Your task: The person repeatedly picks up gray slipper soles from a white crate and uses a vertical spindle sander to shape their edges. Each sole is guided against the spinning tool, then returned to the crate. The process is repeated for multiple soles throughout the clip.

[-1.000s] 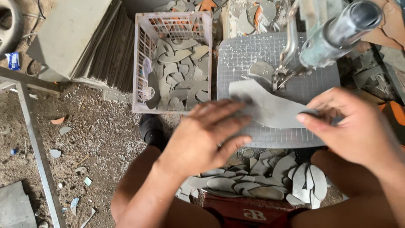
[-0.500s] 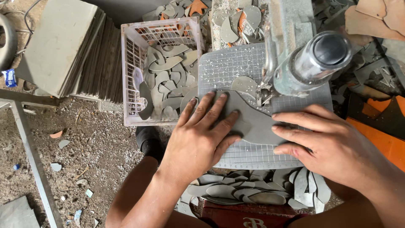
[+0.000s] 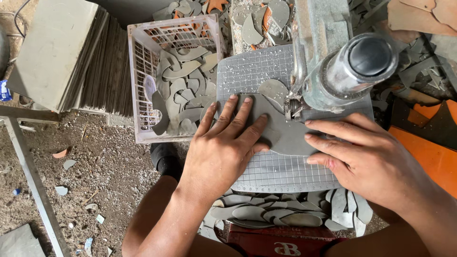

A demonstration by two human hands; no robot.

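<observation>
Your left hand [image 3: 223,147] and right hand [image 3: 366,159] press flat, fingers spread, gripping nothing, on the grey tile piece [image 3: 281,131] mid-frame at the saw blade [image 3: 291,108]. Fingertips sit close; a slip could cut you.

We see matt grey tile piece [image 3: 281,131], smooth, flat on gridded cutting table [image 3: 285,173], its surface dull metal-looking with white dust. Far left, crate [image 3: 143,85] pale translucent plastic. Saw housing [image 3: 352,71] shiny bare metal with black cap. Near, grey offcuts [image 3: 266,214] matt. Ground [image 3: 85,157] rough, gritty.
</observation>
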